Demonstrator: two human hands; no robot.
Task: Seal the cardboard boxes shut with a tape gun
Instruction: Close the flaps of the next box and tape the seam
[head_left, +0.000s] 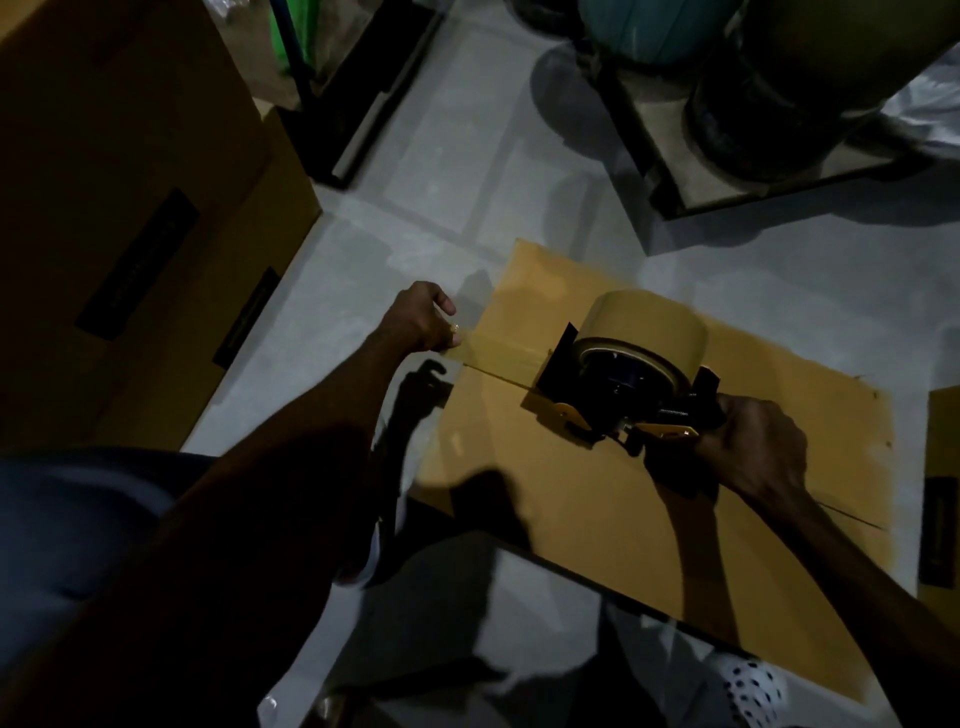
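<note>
A closed cardboard box (597, 519) lies on the pale floor, its top seam running from the left edge toward the lower right. A tape gun (623, 384) with a big brown tape roll (644, 325) sits on the seam. My right hand (753, 447) grips the gun's handle. A short strip of tape (498, 353) stretches from the gun to the box's left edge. My left hand (423, 317) is at that edge with curled fingers and pinches the tape's end against it.
A tall stack of cardboard boxes (130, 208) stands at the left. Another box (943, 493) shows at the right edge. Dark wooden pallets (727, 171) with large drums and rolls stand at the back. A spotted shoe (753, 686) is near the box's lower corner.
</note>
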